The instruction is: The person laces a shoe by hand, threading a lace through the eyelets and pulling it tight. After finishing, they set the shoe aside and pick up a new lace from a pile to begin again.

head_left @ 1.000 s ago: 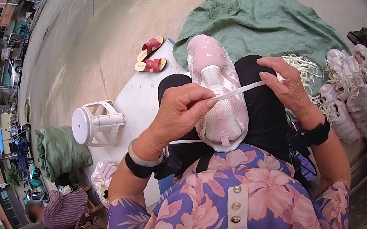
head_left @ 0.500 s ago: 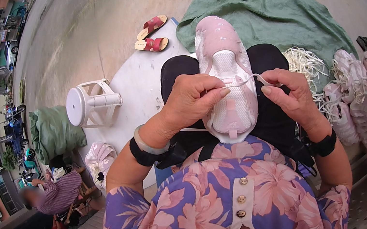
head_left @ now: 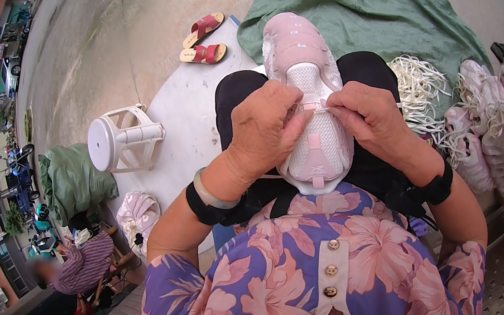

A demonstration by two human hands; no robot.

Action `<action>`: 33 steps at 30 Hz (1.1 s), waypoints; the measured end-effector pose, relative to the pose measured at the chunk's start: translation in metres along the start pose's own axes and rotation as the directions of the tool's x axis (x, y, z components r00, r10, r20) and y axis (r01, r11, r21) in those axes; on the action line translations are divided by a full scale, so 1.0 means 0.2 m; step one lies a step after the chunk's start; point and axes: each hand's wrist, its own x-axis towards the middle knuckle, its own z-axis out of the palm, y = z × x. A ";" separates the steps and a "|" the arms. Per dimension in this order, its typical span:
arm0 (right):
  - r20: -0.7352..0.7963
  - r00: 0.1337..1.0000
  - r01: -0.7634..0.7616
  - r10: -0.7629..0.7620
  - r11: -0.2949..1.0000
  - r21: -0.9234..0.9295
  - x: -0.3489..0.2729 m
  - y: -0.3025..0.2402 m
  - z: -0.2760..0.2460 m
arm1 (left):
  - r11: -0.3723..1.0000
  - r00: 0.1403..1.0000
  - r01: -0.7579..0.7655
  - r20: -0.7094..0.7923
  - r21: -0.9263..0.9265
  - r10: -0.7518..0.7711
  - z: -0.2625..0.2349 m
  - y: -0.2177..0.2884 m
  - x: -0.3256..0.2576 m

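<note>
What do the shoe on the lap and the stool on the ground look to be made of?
Shoe: pale pink and white, seemingly knit mesh fabric with a matte weave on the tongue, and smoother pink panels at the toe, possibly synthetic. Stool: white, likely moulded plastic, judging by its smooth one-piece legs and round seat.

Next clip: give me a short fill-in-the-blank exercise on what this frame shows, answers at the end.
1. Both hands, left hand and right hand, meet on a pink ____ on the lap.
2. The white stool lies on its ____.
3. The pair of sandals is ____ in colour.
4. More shoes are piled at the person's ____ side.

Answers: shoe; side; red; right
</note>
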 end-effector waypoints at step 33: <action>-0.054 0.999 -0.015 0.002 0.969 -0.247 0.01 0.00 0.06 | 0.980 0.988 0.141 -0.042 -0.141 -0.149 0.11 -0.06 -0.05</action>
